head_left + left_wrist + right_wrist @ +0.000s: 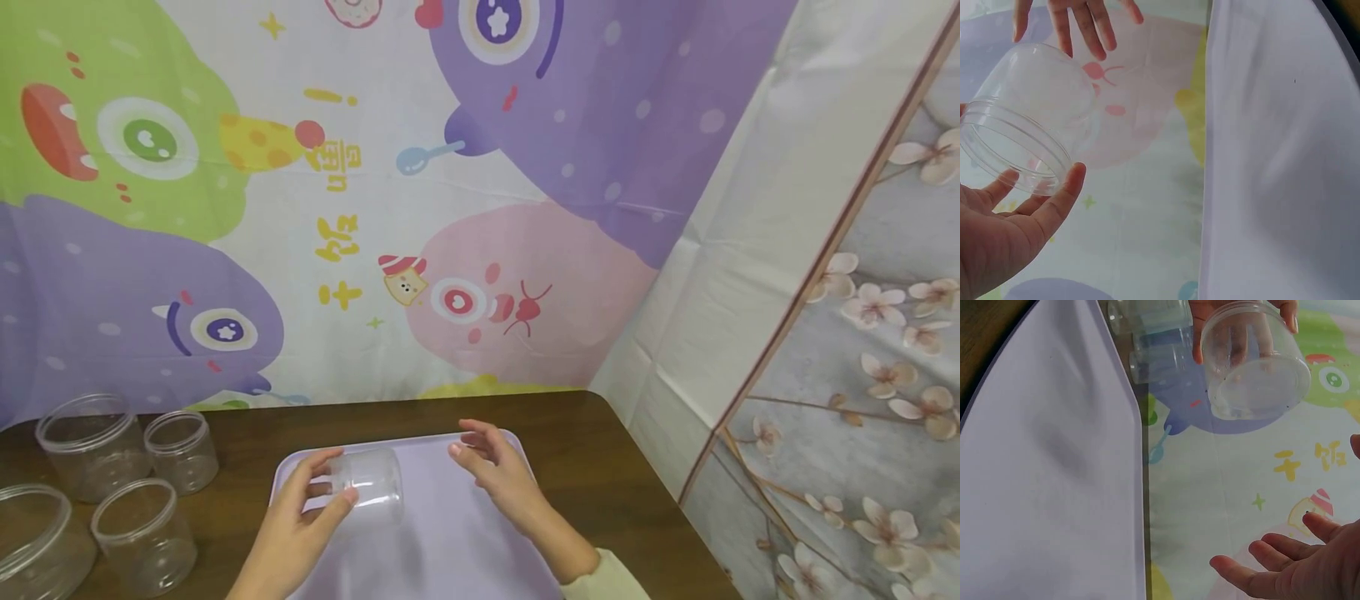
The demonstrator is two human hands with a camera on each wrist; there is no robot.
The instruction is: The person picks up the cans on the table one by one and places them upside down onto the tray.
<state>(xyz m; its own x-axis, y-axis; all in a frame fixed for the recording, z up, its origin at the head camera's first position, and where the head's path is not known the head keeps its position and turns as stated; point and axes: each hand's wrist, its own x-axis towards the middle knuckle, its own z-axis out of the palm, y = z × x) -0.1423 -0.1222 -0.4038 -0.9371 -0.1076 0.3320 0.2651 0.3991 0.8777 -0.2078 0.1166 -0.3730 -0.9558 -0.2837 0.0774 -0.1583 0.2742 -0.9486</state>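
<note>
A clear plastic jar (377, 486) lies on its side in the air above the lilac tray (450, 550). My left hand (300, 508) grips it round the rim end, thumb on the near side and fingers on the far side. In the left wrist view the ridged rim of the jar (1016, 147) is within the left hand's (1016, 231) fingers, and no lid shows on it. My right hand (506, 479) hovers over the tray's right side, apart from the jar. Its fingers are loosely bent around nothing, as the right wrist view of the right hand (1297, 562) also shows.
Several clear jars stand at the left of the dark wooden table (600, 467), among them a large jar (93, 450), a small jar (182, 454) and a medium jar (146, 542). A cartoon-printed cloth (360, 350) hangs behind the table. A flowered panel (847, 467) stands at right.
</note>
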